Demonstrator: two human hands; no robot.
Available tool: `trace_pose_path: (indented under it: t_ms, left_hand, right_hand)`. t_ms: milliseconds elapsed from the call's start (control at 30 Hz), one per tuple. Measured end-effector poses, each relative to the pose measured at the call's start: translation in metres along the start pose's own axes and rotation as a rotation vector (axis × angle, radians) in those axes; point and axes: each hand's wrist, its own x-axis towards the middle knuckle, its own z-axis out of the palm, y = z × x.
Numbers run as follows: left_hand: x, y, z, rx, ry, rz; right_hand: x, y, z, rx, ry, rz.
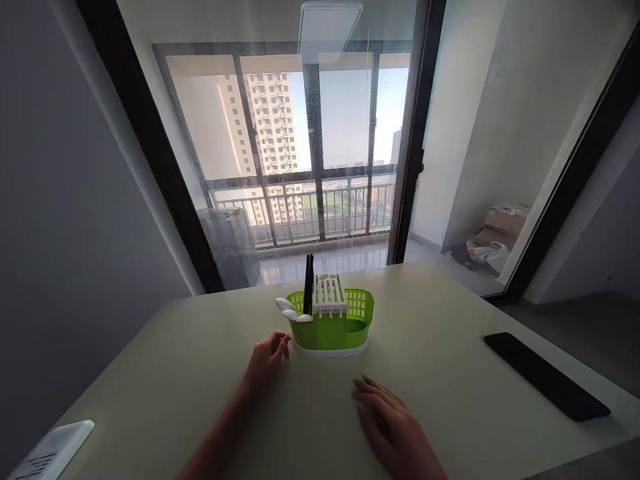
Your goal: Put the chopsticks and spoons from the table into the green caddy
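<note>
A green utensil basket [325, 337] with a white base stands on the table. White spoons [290, 311] lean out of its left side, and black chopsticks [309, 287] stand upright beside them. A white slotted rack [330, 293] with small hooks sits across its middle, while the right compartment shows its green inside. My left hand [270, 355] rests just left of the basket's base, fingers loosely bent and apart from the thumb, holding nothing I can see; whether it touches the base is unclear. In front of the basket, my right hand [387, 417] lies on the table with its fingers stretched out.
The pale table [200, 353] reaches toward a glass sliding door. A long black flat object [545, 375] lies at the right. At the lower left edge is a white object with printed text [55, 450]. Boxes and bags [495, 240] sit on the floor beyond the glass.
</note>
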Motion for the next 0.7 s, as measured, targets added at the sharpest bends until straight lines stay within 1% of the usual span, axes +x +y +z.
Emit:
trace_pose_path:
  t_ms: [267,367,433,467,533,600,633,700]
  left_hand:
    - [0.000,-0.004,0.001,-0.017,-0.005,-0.012]
    - [0.001,-0.006,0.001,-0.076,-0.003,-0.035]
    - [0.005,-0.008,-0.002,-0.148,0.031,-0.040]
    - [0.009,-0.009,-0.006,-0.183,0.071,-0.038]
    - [0.022,-0.006,-0.019,-0.224,0.207,-0.022]
    - [0.039,0.005,-0.036,-0.225,0.348,0.007]
    - [0.049,0.014,-0.045,-0.219,0.387,0.027]
    - [0.069,0.037,-0.061,-0.207,0.375,0.082]
  right_hand:
    - [0.000,-0.002,-0.001,-0.004,0.013,-0.012]
    - [0.001,-0.001,0.000,0.004,0.033,-0.025]
    - [0.002,0.000,0.000,0.007,0.042,-0.038]
    - [0.002,0.000,0.001,0.007,0.044,-0.045]
    - [0.004,0.001,0.001,0.003,0.038,-0.062]
    - [0.005,0.002,0.002,-0.004,0.033,-0.071]
    - [0.005,0.003,0.002,-0.007,0.031,-0.071]
    - [0.005,0.004,0.003,-0.015,0.031,-0.075]
